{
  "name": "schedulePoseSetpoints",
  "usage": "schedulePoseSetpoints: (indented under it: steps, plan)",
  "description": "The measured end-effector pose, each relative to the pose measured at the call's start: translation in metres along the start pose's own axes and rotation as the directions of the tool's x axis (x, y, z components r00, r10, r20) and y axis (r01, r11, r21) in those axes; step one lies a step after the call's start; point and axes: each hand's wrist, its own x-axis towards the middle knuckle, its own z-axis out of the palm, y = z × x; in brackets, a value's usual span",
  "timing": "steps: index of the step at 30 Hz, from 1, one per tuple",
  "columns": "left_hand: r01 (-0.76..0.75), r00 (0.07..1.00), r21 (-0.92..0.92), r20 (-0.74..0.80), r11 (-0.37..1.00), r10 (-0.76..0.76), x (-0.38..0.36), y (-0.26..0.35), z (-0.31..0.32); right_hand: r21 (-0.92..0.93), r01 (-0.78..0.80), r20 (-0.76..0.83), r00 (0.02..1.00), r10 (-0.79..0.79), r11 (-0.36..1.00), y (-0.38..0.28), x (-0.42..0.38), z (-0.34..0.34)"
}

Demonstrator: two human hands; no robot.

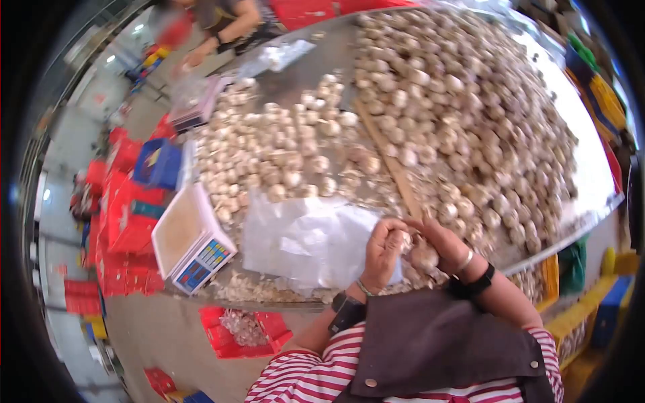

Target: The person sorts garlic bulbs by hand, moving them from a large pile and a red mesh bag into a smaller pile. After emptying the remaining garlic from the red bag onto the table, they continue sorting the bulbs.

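My left hand point(381, 258) is closed round a pale garlic bulb point(404, 242), its fingers curled near the bench's front edge. Close beside it, my right hand point(445, 243) is closed against a larger garlic bulb point(424, 256), partly hidden by the palm. The two hands almost touch. Left of them lies a crumpled clear plastic bag point(302, 235). A wooden strip point(386, 158) runs away from my hands, between a big heap of purplish garlic point(470, 101) on the right and paler bulbs point(269, 148) on the left.
A white scale point(183, 232) stands at the bench's left edge, another scale point(198, 104) farther back. Below sits a red crate point(213, 329) holding plastic bags. Red crates point(124, 221) and a blue bin point(158, 163) are to the left. A person's arm point(240, 23) reaches in at the far side.
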Motion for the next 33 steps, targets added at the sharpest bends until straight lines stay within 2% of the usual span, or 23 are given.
schedulePoseSetpoints:
  steps: [1, 2, 5, 10, 12, 14, 15, 16, 18, 19, 20, 21, 22, 24, 26, 28, 30, 31, 32, 33]
  plan:
    - [-0.033, 0.999, 0.045, 0.025, 0.998, 0.032, 0.003, -0.008, 0.005, 0.43, -0.041, 0.06, 0.998, 0.016, 0.902, 0.02, 0.009, -0.01]
    - [-0.065, 0.996, 0.08, 0.058, 0.995, 0.061, 0.004, -0.015, 0.013, 0.455, -0.039, 0.004, 0.999, 0.041, 0.89, 0.005, 0.0, -0.009]
    - [0.099, 0.99, -0.241, 0.122, 0.965, -0.071, 0.011, -0.004, 0.039, 0.48, 0.045, -0.051, 0.998, -0.023, 0.876, 0.009, -0.015, -0.029]
    - [0.07, 0.982, -0.189, 0.184, 0.979, -0.035, 0.015, -0.003, 0.065, 0.601, 0.102, -0.105, 0.993, -0.048, 0.793, 0.014, -0.042, -0.04]
    - [0.077, 0.98, -0.179, 0.196, 0.981, -0.041, 0.017, -0.003, 0.076, 0.621, 0.085, -0.062, 0.996, -0.059, 0.779, 0.016, -0.053, -0.048]
    - [0.196, 0.975, -0.112, 0.127, 0.974, -0.181, 0.023, -0.004, 0.08, 0.687, 0.079, -0.04, 0.997, -0.071, 0.722, 0.016, -0.065, -0.054]
    - [0.262, 0.958, -0.156, 0.162, 0.952, -0.237, 0.025, 0.002, 0.083, 0.715, 0.116, -0.035, 0.991, -0.13, 0.689, 0.018, -0.068, -0.055]
    - [0.263, 0.956, -0.144, 0.175, 0.954, -0.237, 0.027, -0.002, 0.084, 0.741, 0.15, -0.032, 0.982, -0.188, 0.654, 0.02, -0.071, -0.056]
    - [0.379, 0.923, -0.378, 0.219, 0.844, -0.317, 0.034, -0.012, 0.085, 0.766, 0.162, -0.044, 0.979, -0.201, 0.622, 0.021, -0.078, -0.063]
    - [0.383, 0.92, -0.369, 0.231, 0.847, -0.316, 0.035, -0.011, 0.088, 0.743, 0.192, -0.033, 0.968, -0.251, 0.641, 0.021, -0.084, -0.065]
    - [0.425, 0.903, -0.435, 0.269, 0.794, -0.335, 0.035, -0.008, 0.092, 0.719, 0.221, -0.021, 0.954, -0.298, 0.659, 0.02, -0.09, -0.067]
    - [0.463, 0.885, -0.496, 0.306, 0.734, -0.351, 0.036, -0.006, 0.095, 0.748, 0.219, -0.058, 0.962, -0.268, 0.626, 0.014, -0.098, -0.066]
    - [0.463, 0.884, -0.488, 0.31, 0.74, -0.349, 0.037, -0.007, 0.099, 0.75, 0.226, -0.059, 0.959, -0.278, 0.622, 0.019, -0.103, -0.069]
    - [0.518, 0.83, -0.465, 0.478, 0.718, -0.289, 0.043, -0.004, 0.1, 0.566, 0.323, -0.117, 0.942, -0.314, 0.759, 0.033, -0.105, -0.076]
    - [0.492, 0.856, -0.49, 0.425, 0.72, -0.296, 0.042, -0.018, 0.094, 0.613, 0.311, -0.151, 0.948, -0.279, 0.726, 0.018, -0.112, -0.071]
    - [0.442, 0.86, -0.389, 0.44, 0.808, -0.259, 0.038, -0.019, 0.1, 0.513, 0.297, -0.204, 0.954, -0.221, 0.806, 0.018, -0.115, -0.076]
    - [0.21, 0.87, -0.059, 0.467, 0.976, -0.159, 0.035, -0.014, 0.107, 0.467, 0.306, -0.2, 0.951, -0.238, 0.83, 0.026, -0.111, -0.082]
    - [0.101, 0.858, 0.042, 0.502, 0.994, -0.108, 0.032, -0.012, 0.11, 0.41, 0.274, -0.209, 0.957, -0.202, 0.87, 0.027, -0.106, -0.083]
    - [0.096, 0.867, 0.045, 0.487, 0.994, -0.106, 0.029, -0.01, 0.112, 0.41, 0.264, -0.191, 0.961, -0.201, 0.873, 0.03, -0.102, -0.087]
    - [-0.011, 0.863, 0.15, 0.501, 0.989, -0.066, 0.026, -0.01, 0.113, 0.471, 0.169, -0.11, 0.985, -0.132, 0.866, 0.034, -0.099, -0.092]
